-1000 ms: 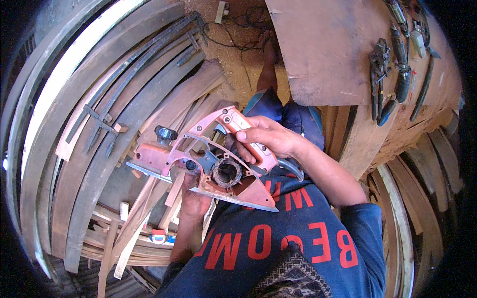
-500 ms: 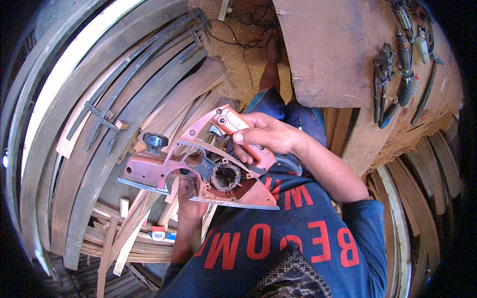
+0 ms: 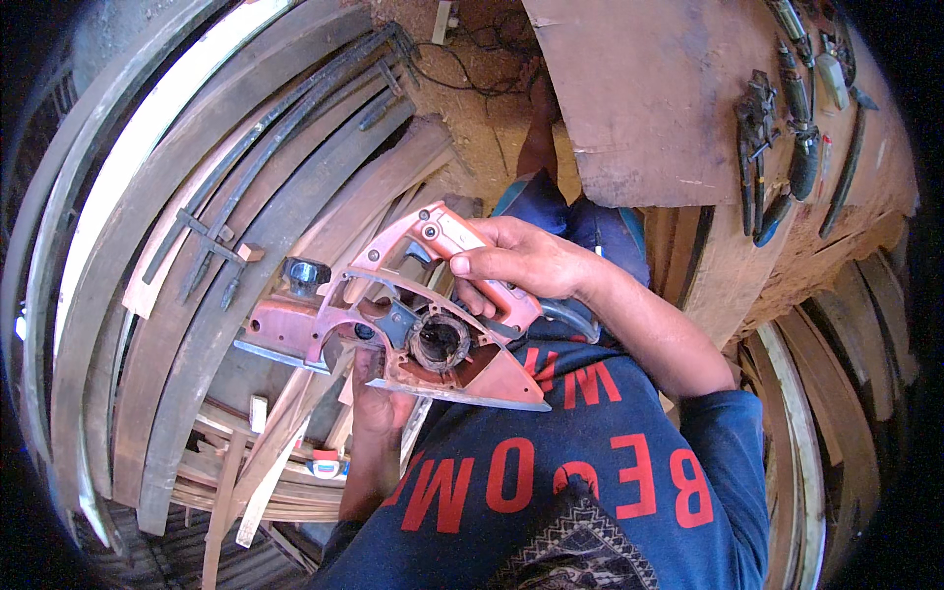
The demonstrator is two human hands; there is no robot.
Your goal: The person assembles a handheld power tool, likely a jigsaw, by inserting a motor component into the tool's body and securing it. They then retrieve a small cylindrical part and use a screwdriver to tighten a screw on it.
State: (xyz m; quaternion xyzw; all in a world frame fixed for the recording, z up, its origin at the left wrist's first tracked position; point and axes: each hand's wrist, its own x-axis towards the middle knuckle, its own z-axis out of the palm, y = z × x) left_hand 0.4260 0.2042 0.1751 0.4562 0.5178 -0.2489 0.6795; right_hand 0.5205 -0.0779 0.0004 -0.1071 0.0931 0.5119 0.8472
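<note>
A worn orange-red electric planer (image 3: 398, 339) is held up in front of my torso, tilted, with its side toward me. The side cover is off, so a round, dirty motor opening and the hollow rear housing show. My right hand (image 3: 521, 258) is wrapped round its top handle, the thumb lying along the near side. From below, my left hand (image 3: 382, 401) supports the body behind the metal sole; most of its fingers are hidden by the planer. A black knob (image 3: 306, 276) stands at the front end, and a dark cord leaves the rear of the handle.
Curved wooden planks (image 3: 206, 413) are stacked at the left, with long bar clamps (image 3: 270, 147) lying across them. A board-topped bench (image 3: 629, 108) at the far right carries pliers (image 3: 755, 147) and other hand tools. Cables (image 3: 492, 74) lie on the sawdust-covered floor.
The planer has turned slightly in my hands, so more of its inside and the motor opening shows. Both hands keep their hold. The surroundings have shifted a little in the view.
</note>
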